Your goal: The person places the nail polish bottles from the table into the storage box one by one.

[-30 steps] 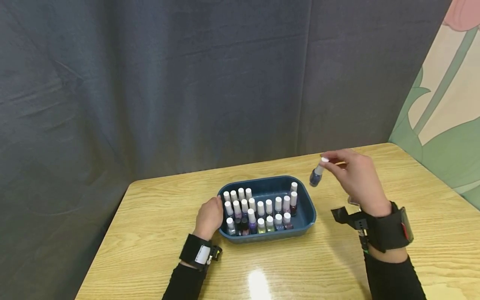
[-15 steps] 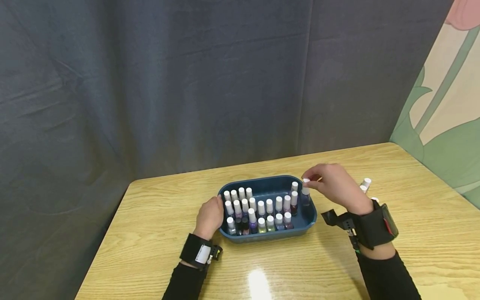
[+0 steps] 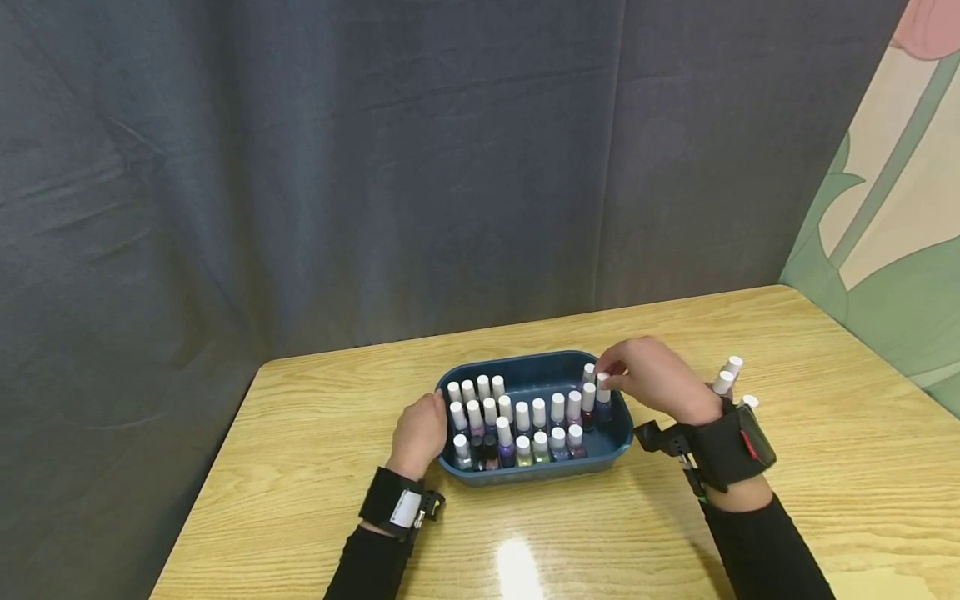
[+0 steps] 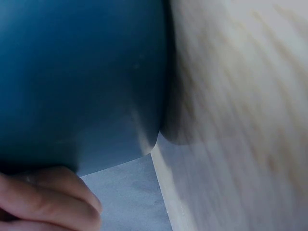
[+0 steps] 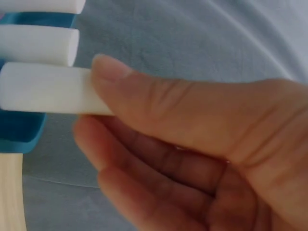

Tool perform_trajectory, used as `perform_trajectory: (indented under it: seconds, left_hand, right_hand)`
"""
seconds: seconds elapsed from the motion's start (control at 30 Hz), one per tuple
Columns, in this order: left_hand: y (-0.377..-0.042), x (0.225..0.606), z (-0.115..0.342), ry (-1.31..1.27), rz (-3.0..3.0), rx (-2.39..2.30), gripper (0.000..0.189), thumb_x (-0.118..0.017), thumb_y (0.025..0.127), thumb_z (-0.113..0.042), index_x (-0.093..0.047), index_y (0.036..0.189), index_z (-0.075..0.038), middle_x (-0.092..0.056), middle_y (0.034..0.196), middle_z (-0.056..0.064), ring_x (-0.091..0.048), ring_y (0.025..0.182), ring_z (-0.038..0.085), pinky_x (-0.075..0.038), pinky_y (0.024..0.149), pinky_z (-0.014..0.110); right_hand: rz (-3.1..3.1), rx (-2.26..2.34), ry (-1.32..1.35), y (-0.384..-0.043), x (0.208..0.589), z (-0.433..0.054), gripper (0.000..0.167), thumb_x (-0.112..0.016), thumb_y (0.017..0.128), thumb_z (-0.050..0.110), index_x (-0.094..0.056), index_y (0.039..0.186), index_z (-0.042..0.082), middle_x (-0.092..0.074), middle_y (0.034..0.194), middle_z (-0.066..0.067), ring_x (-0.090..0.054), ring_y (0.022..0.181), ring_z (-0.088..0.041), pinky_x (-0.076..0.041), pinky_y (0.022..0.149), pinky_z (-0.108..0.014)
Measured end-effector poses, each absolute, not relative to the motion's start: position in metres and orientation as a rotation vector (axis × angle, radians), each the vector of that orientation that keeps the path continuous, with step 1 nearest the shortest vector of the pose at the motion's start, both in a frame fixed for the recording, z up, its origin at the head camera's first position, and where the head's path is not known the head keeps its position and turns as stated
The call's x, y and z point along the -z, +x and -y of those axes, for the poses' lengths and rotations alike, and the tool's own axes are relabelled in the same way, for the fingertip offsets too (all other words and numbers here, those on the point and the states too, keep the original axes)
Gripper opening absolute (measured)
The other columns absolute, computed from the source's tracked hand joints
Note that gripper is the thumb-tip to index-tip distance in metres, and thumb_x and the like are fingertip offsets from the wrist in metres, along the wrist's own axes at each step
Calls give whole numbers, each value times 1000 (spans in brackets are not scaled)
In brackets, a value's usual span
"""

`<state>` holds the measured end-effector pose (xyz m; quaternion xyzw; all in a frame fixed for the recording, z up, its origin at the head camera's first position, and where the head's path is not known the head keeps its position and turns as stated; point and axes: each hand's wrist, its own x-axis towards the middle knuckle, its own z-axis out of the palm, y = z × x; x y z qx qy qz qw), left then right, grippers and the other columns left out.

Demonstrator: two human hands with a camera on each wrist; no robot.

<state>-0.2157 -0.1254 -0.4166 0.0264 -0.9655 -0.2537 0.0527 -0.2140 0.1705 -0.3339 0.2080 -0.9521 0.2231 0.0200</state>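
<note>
A dark blue plastic tray [image 3: 525,477] holds several nail polish bottles with white caps, standing upright in rows. My left hand [image 3: 418,435] grips the tray's left end at the rim; its curled fingers [image 4: 53,197] show against the blue wall in the left wrist view. With thumb and fingers, my right hand [image 3: 658,379] pinches the white cap of a dark blue nail polish bottle [image 3: 603,409]. That bottle is upright inside the tray's right end, beside a dark red bottle [image 3: 588,417]. Close up in the right wrist view, the thumb presses on the white cap [image 5: 48,89].
Right of the tray, partly behind my right wrist, a few more white-capped bottles [image 3: 723,383] are on the wooden table [image 3: 315,467]. A dark grey cloth [image 3: 435,183] hangs behind the table. A painted wall [image 3: 900,250] stands at the right.
My right hand has carried the dark blue nail polish bottle left and down into the tray's right end, then shifted it against the dark red one. The left hand has stayed put.
</note>
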Motion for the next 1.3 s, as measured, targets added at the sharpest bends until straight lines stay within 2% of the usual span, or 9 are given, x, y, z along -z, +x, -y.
perform_trajectory:
  seconds: [0.47,0.93,1.1,1.13,1.2,1.3]
  left_hand:
    - [-216,418,125,84,2939,765,43,-31,100,-25,-61,86,2,-65,82,20,-64,77,34,-47,59,42]
    - [-217,418,125,89,2958,772,45,-30,100,-26,-62,89,3,-65,85,21,-64,79,33,-48,60,42]
    - [-218,418,125,84,2956,765,45,-30,100,-26,-62,89,3,-65,86,21,-64,80,35,-48,61,44]
    - [-218,418,125,83,2955,763,45,-30,100,-26,-62,88,3,-65,86,22,-64,81,36,-48,62,44]
    - [-218,418,125,79,2956,760,45,-30,100,-26,-62,88,3,-65,87,22,-64,81,36,-48,62,44]
    - [-219,418,125,74,2958,764,45,-29,100,-25,-62,89,3,-65,86,21,-64,81,36,-48,62,44]
  right_hand:
    - [3074,-721,687,-220,340,-173,14,-70,77,3,-70,91,4,-69,84,-6,-59,69,-12,-50,64,-31]
    - [3109,-771,680,-217,336,-178,24,-74,72,3,-68,96,2,-67,86,-6,-61,77,-16,-51,68,-33]
    - [3085,-762,601,-215,328,-197,25,-73,73,3,-67,97,2,-67,89,-9,-61,80,-19,-51,71,-35]
    - [3089,-786,558,-214,326,-203,25,-72,74,4,-67,98,2,-67,91,-10,-61,74,-20,-51,66,-36]
    - [3070,-775,494,-214,323,-219,25,-71,77,6,-65,100,0,-67,91,-13,-61,73,-21,-50,64,-36]
    - [3017,-741,382,-212,323,-248,25,-66,81,9,-64,103,-4,-66,94,-20,-62,75,-30,-49,64,-41]
